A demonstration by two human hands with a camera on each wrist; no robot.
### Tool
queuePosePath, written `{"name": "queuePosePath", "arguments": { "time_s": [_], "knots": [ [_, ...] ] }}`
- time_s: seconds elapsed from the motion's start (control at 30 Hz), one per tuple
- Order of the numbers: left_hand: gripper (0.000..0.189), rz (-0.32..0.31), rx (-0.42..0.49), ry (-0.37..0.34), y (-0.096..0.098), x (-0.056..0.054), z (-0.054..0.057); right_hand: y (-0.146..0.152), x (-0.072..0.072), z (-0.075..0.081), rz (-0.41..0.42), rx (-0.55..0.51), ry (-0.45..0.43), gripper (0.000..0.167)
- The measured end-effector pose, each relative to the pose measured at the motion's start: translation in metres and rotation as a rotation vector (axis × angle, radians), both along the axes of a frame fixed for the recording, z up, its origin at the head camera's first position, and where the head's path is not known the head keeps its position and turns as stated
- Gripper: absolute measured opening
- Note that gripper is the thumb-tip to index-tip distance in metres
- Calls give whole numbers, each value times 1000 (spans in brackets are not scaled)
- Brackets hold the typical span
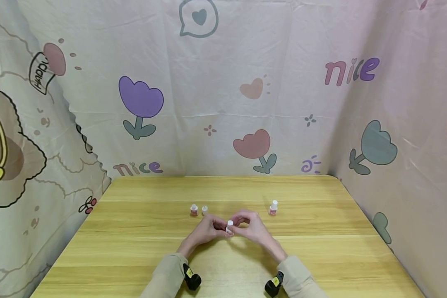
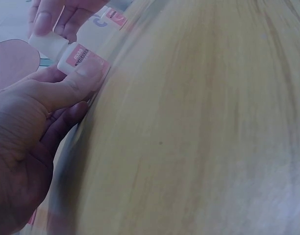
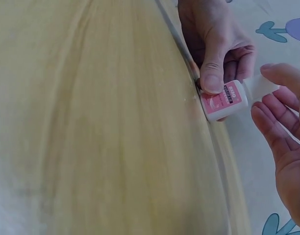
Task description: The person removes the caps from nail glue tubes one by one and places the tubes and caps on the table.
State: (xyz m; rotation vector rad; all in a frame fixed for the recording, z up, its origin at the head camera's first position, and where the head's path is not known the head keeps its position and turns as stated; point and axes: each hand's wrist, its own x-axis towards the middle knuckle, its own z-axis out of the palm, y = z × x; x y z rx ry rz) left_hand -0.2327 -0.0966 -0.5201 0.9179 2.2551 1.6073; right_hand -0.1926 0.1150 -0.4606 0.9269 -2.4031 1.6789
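In the head view both hands meet over the middle of the table at a small white glue bottle point(image 1: 229, 229) with a pink label. My left hand point(image 1: 207, 231) pinches the bottle's body point(image 2: 82, 57) between thumb and fingers, low against the tabletop. On its tall white cap point(image 3: 260, 88) are the thumb and fingertips of my right hand point(image 1: 250, 226), which pinch it from the side. The cap sits against the bottle's neck; whether it is loose I cannot tell. In the right wrist view the label point(image 3: 222, 99) faces the camera.
Behind the left hand stand a second small bottle point(image 1: 194, 210) with a short white top and, beside it, a separate white cap point(image 1: 205, 210). Another capped bottle point(image 1: 273, 207) stands farther right on the wooden table point(image 1: 320, 256). A printed cloth point(image 1: 208, 95) hangs behind.
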Motion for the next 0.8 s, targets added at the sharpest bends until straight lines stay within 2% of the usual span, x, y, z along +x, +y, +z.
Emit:
{"name": "queuePosePath", "arguments": {
  "time_s": [0.3, 0.8],
  "knots": [
    [16, 17, -26, -2, 1, 1, 1, -2, -1, -2, -58, 7, -30, 15],
    [16, 23, -22, -11, 0, 1, 1, -2, -2, -5, -8, -16, 4, 16]
  ]
}}
